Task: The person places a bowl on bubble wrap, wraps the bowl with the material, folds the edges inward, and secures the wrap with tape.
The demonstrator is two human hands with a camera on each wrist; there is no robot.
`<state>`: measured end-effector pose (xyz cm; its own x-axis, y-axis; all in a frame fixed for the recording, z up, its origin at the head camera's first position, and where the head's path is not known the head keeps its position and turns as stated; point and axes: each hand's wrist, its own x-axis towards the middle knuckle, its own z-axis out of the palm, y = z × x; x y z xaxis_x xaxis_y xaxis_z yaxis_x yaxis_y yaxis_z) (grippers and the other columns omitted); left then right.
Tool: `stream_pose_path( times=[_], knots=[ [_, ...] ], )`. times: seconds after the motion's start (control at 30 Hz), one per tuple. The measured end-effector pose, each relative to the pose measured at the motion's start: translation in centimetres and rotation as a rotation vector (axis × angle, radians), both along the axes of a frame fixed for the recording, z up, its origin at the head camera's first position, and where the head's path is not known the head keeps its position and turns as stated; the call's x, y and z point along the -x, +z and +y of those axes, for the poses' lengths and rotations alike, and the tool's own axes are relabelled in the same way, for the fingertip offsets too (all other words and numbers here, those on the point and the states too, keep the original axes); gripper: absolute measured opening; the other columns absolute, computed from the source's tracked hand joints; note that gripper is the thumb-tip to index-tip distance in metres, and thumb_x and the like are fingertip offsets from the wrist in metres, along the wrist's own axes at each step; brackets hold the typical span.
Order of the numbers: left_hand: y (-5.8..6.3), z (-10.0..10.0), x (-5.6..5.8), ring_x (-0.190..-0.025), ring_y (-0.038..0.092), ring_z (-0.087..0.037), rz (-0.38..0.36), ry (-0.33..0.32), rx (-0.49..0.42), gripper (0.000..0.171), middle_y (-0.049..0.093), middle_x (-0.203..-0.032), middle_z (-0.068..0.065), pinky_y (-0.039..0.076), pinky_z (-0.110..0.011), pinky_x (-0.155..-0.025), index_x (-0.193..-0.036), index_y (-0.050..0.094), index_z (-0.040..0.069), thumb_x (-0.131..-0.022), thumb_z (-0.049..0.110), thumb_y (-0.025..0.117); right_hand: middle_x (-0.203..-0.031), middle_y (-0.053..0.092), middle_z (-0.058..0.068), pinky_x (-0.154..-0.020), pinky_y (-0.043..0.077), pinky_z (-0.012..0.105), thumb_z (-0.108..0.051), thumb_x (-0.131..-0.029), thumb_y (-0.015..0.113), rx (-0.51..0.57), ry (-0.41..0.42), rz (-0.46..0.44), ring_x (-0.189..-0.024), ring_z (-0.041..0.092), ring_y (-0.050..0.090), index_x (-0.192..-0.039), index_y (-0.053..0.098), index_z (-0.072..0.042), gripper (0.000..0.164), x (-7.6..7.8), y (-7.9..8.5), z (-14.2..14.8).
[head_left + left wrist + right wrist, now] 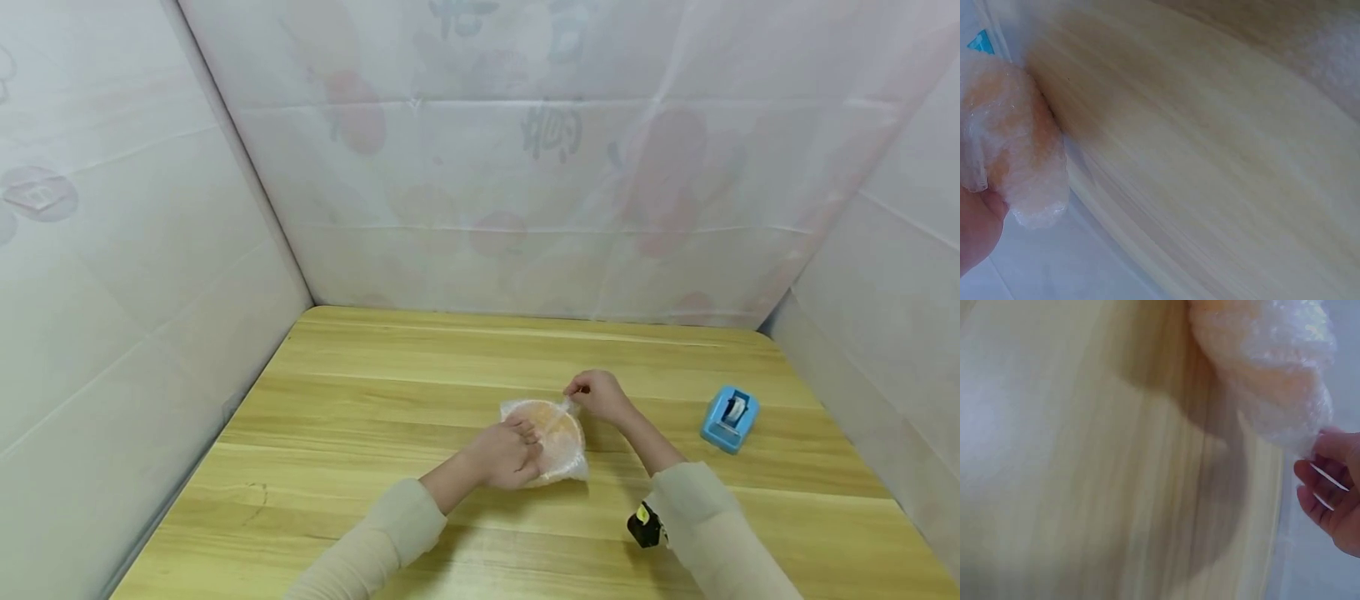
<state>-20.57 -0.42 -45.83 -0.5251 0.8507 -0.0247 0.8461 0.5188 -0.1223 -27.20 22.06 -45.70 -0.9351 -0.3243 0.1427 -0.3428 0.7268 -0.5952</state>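
Observation:
A round, orange-toned item (558,425) lies on the table inside clear bubble wrap (566,472); the wrap blurs what kind of thing it is. My left hand (504,454) holds the wrap down from the left, fingers bent over its top. In the left wrist view, the thumb (996,203) touches the wrap near a loose flap. At the far right corner of the bundle, my right hand (603,395) pinches a gathered end of the wrap between thumb and fingertips. The right wrist view shows this pinched end, with the other fingers (1319,487) loosely bent.
A blue tape dispenser (730,418) with a roll of tape stands toward the table's right side. Partly under my right sleeve (697,500) is a small black-and-yellow object (643,527). White sheeting (480,208) walls the wooden table (360,400) at the back and sides.

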Motion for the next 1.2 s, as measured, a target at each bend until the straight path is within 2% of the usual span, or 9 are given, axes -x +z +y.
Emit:
stream_pose_path(
  times=[0.13, 0.3, 0.47, 0.57, 0.63, 0.8, 0.97, 1.1, 1.2],
  knots=[
    [-0.1, -0.1, 0.1, -0.129, 0.045, -0.019, 0.017, 0.005, 0.008, 0.048, 0.057, -0.130, -0.001, 0.029, -0.030, -0.113, -0.125, 0.058, 0.012, -0.097, 0.035, 0.027, -0.085, 0.069, 0.016, -0.061, 0.051, 0.023, 0.006, -0.082, 0.061, 0.074, -0.033, 0.063, -0.074, 0.019, 0.061, -0.080, 0.070, 0.000, 0.011, -0.3, -0.7, 0.3],
    [-0.3, -0.1, 0.1, -0.131, 0.044, -0.019, -0.006, 0.029, 0.007, 0.048, 0.055, -0.132, -0.001, 0.028, -0.031, -0.114, -0.127, 0.057, 0.013, -0.098, 0.037, 0.027, -0.086, 0.069, 0.017, -0.054, 0.049, 0.018, 0.008, -0.082, 0.060, 0.179, -0.062, 0.096, -0.069, 0.013, 0.060, -0.080, 0.069, 0.000, 0.013, -0.7, -1.8, 0.6],
    [-0.4, 0.0, 0.1, -0.130, 0.044, -0.019, -0.014, 0.024, 0.000, 0.049, 0.055, -0.132, -0.001, 0.028, -0.031, -0.114, -0.127, 0.057, 0.013, -0.098, 0.038, 0.026, -0.085, 0.070, 0.016, -0.052, 0.048, 0.018, 0.009, -0.082, 0.061, 0.214, -0.090, 0.180, -0.065, 0.010, 0.058, -0.078, 0.068, -0.002, 0.014, -1.3, -2.7, 0.9],
    [-0.5, 0.0, 0.2, -0.128, 0.047, -0.019, 0.003, -0.004, -0.019, 0.048, 0.058, -0.129, -0.001, 0.030, -0.032, -0.113, -0.123, 0.060, 0.013, -0.098, 0.037, 0.027, -0.083, 0.069, 0.014, -0.054, 0.048, 0.019, 0.008, -0.080, 0.063, 0.182, -0.075, 0.250, -0.067, 0.012, 0.058, -0.080, 0.068, -0.002, 0.011, -1.9, -2.8, 1.1],
    [-0.6, 0.0, 0.3, -0.127, 0.048, -0.019, 0.018, -0.025, -0.031, 0.046, 0.060, -0.127, -0.002, 0.032, -0.032, -0.112, -0.121, 0.061, 0.013, -0.097, 0.036, 0.029, -0.086, 0.070, 0.013, -0.060, 0.051, 0.025, 0.007, -0.078, 0.066, 0.128, -0.049, 0.284, -0.074, 0.017, 0.060, -0.084, 0.069, -0.002, 0.011, -2.2, -2.4, 1.1],
    [-0.6, -0.1, 0.5, -0.124, 0.051, -0.019, 0.030, -0.045, -0.050, 0.042, 0.062, -0.123, -0.001, 0.033, -0.031, -0.111, -0.115, 0.064, 0.014, -0.097, 0.034, 0.032, -0.095, 0.070, 0.008, -0.075, 0.054, 0.040, 0.001, -0.074, 0.072, -0.102, 0.052, 0.362, -0.088, 0.025, 0.062, -0.092, 0.070, -0.007, 0.020, -2.4, -0.9, 0.9],
    [-0.5, -0.2, 0.6, -0.127, 0.048, -0.020, 0.017, -0.035, -0.040, 0.043, 0.060, -0.126, -0.002, 0.031, -0.031, -0.112, -0.117, 0.062, 0.013, -0.097, 0.034, 0.031, -0.086, 0.069, 0.005, -0.071, 0.055, 0.035, 0.001, -0.069, 0.076, -0.244, 0.140, 0.502, -0.081, 0.021, 0.062, -0.084, 0.069, -0.007, 0.018, -2.6, -0.1, 0.5],
    [-0.6, -0.1, 0.6, -0.128, 0.047, -0.021, 0.009, -0.030, -0.030, 0.044, 0.059, -0.127, -0.003, 0.030, -0.031, -0.113, -0.119, 0.062, 0.013, -0.097, 0.035, 0.030, -0.078, 0.067, 0.003, -0.064, 0.053, 0.029, 0.005, -0.067, 0.075, -0.250, 0.161, 0.581, -0.074, 0.017, 0.059, -0.075, 0.066, -0.007, 0.017, -2.8, -0.2, 0.2],
    [-0.6, -0.1, 0.7, -0.127, 0.048, -0.021, 0.013, -0.033, -0.036, 0.044, 0.060, -0.126, -0.003, 0.031, -0.031, -0.112, -0.117, 0.062, 0.013, -0.097, 0.035, 0.029, -0.072, 0.062, 0.001, -0.059, 0.049, 0.025, 0.009, -0.067, 0.073, -0.240, 0.188, 0.690, -0.069, 0.014, 0.054, -0.072, 0.061, -0.007, 0.021, -2.9, -0.7, 0.1]
  ],
)
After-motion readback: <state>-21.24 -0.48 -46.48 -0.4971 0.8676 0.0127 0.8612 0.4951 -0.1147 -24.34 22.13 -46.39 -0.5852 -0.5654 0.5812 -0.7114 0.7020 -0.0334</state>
